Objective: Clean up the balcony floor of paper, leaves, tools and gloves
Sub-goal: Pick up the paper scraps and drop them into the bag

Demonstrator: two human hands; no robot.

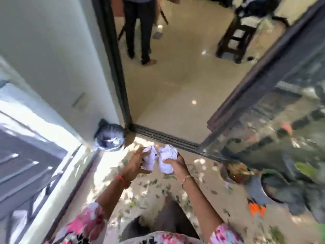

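My left hand (136, 162) grips a crumpled white paper ball (149, 159) above the balcony floor. Beside it, my right hand (173, 163) grips a second crumpled white paper ball (167, 159). The two balls almost touch. Several dry green leaves (158, 184) lie scattered on the tan floor (202, 191) under and around my arms. A black bag-lined bin (110, 137) with white paper in it stands in the wall corner, just left of and beyond my left hand. An orange item (256, 209) lies on the floor at the right; the blur hides what it is.
The sliding door track (165, 138) runs just beyond my hands, with the open doorway behind it. Another person's legs (140, 32) stand inside near a dark wooden stool (235, 37). Plant pots (237, 171) crowd the right side. A railing ledge (58, 166) bounds the left.
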